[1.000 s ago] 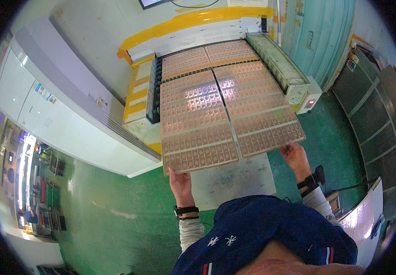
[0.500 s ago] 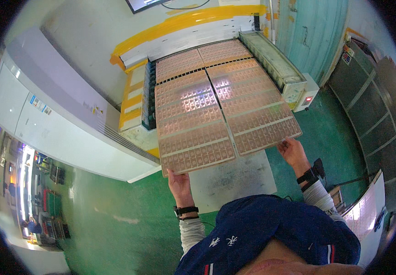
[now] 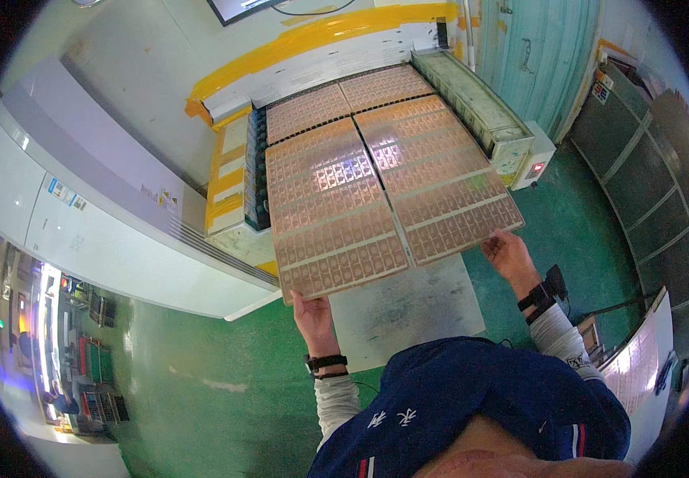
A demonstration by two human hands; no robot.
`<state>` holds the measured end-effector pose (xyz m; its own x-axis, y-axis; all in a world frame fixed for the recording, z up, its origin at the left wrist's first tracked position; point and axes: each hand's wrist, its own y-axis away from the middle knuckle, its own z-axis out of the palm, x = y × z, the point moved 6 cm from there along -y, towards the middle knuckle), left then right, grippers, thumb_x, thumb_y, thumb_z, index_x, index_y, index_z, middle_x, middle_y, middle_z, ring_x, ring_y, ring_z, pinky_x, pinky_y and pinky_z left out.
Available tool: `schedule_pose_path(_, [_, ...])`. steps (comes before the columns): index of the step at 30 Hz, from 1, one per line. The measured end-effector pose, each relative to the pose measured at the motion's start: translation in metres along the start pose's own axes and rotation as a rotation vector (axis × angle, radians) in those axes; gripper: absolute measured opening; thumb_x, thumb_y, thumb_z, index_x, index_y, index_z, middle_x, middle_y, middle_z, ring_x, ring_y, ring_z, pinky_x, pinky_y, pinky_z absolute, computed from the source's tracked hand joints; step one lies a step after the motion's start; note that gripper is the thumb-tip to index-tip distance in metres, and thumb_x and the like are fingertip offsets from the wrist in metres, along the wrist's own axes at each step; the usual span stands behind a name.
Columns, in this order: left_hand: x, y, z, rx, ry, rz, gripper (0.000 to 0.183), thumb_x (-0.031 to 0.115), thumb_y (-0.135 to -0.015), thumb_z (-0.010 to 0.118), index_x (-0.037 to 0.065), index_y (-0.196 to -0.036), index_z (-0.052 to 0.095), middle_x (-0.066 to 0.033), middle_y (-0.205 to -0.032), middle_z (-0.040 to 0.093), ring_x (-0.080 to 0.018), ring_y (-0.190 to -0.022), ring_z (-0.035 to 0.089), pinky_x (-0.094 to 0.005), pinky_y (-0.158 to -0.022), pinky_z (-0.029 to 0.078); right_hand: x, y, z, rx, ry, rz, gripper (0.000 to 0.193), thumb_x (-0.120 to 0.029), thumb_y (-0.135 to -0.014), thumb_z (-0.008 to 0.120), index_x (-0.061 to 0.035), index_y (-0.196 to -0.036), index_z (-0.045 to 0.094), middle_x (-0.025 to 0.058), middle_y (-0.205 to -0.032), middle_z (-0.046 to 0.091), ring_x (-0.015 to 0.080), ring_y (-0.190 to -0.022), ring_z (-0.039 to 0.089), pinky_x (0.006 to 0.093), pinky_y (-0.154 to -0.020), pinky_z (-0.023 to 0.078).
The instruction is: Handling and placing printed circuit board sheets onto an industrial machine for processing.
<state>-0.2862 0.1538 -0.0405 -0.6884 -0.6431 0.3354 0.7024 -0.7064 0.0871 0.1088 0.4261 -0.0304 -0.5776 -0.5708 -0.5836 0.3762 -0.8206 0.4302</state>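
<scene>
Two large copper-coloured circuit board panels lie side by side, sticking out toward me from a roller conveyor machine. My left hand (image 3: 313, 319) is closed on the near left corner of the left panel (image 3: 324, 211), thumb on top and the other fingers hidden under it. Near the right corner of the right panel (image 3: 448, 187), my right hand (image 3: 512, 256) pinches the front edge with bent fingers. A narrow dark gap runs between these panels. Beyond them, closer to the wall slot, lie a far left panel (image 3: 306, 113) and a far right panel (image 3: 386, 86).
The conveyor's right rail (image 3: 476, 103) ends at a white control box (image 3: 537, 155) with a red display. A white cabinet (image 3: 121, 239) stands left. Grey framed panels (image 3: 639, 175) lean at right. Below the boards, a pale mat (image 3: 408, 311) covers part of the green floor.
The view has shifted slightly. Both hands keep their places at the panels' front edges, and the panels show hardly any movement.
</scene>
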Motion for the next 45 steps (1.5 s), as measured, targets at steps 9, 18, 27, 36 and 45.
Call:
schedule_pose_path(9, [-0.004,-0.011,0.006,-0.001,-0.003,0.003,0.035,0.025,-0.097,0.05,0.004,-0.126,0.052,-0.01,-0.127,0.057,-0.0225,-0.116,0.055,-0.0391,-0.098,0.045,-0.002,-0.009,-0.002,0.065,0.001,0.032,0.007,-0.008,-0.089,0.055,-0.0027,-0.094,0.053,0.0107,-0.085,0.059,0.0267,-0.078,0.06,0.0409,-0.074,0.055])
schedule_pose_path(18, [-0.005,-0.02,0.003,0.0,0.011,-0.008,0.037,0.024,-0.097,0.05,0.005,-0.129,0.048,-0.0108,-0.131,0.053,-0.0255,-0.119,0.051,-0.0428,-0.1,0.043,0.0,-0.025,-0.007,0.063,0.043,-0.002,0.013,-0.008,-0.09,0.053,-0.0025,-0.102,0.054,0.0111,-0.094,0.06,0.0257,-0.084,0.06,0.041,-0.076,0.055])
schedule_pose_path(27, [-0.002,-0.042,-0.027,-0.001,0.033,-0.014,0.038,0.027,-0.099,0.046,0.004,-0.129,0.047,-0.0123,-0.129,0.055,-0.0283,-0.116,0.054,-0.0443,-0.097,0.047,-0.002,-0.038,-0.005,0.057,0.068,-0.023,0.018,-0.008,-0.091,0.05,-0.0033,-0.108,0.054,0.0113,-0.101,0.06,0.0268,-0.09,0.061,0.0413,-0.078,0.054])
schedule_pose_path(36, [-0.002,-0.046,-0.007,-0.047,0.078,-0.025,0.039,0.025,-0.099,0.046,0.004,-0.131,0.045,-0.013,-0.131,0.052,-0.0287,-0.121,0.049,-0.0469,-0.101,0.043,-0.005,-0.051,0.012,-0.043,0.095,-0.056,0.017,-0.007,-0.09,0.052,-0.003,-0.107,0.054,0.0105,-0.098,0.06,0.0253,-0.087,0.061,0.0399,-0.077,0.054])
schedule_pose_path(45, [-0.003,-0.051,0.006,0.033,0.021,0.008,0.029,0.024,-0.097,0.051,0.003,-0.115,0.057,-0.0102,-0.115,0.063,-0.0213,-0.104,0.06,-0.0361,-0.09,0.051,-0.006,-0.055,0.015,0.073,0.112,-0.042,0.014,-0.006,-0.089,0.051,-0.0025,-0.103,0.054,0.0105,-0.091,0.059,0.0259,-0.078,0.061,0.0419,-0.072,0.054])
